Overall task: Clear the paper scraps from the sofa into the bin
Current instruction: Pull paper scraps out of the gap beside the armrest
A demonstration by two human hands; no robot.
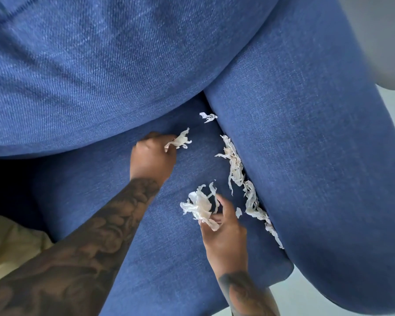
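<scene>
On the seat of a blue woven-fabric sofa [169, 258], the left hand [152, 157], on a tattooed forearm, lies knuckles-up with its fingers curled, pinching a small crumpled white paper scrap [180, 140] near the foot of the back cushion [89, 71]. The right hand [224, 231] sits lower on the seat, its thumb and fingers gripping a loose wad of torn white paper strips [198, 207]. A long ragged line of white paper shreds [240, 179] lies along the crease where the seat meets the padded blue armrest [317, 156]. One tiny shred [238, 212] lies just beside the right hand's fingers, and another small curled piece [207, 117] rests on the seat up near the corner between cushion and armrest.
</scene>
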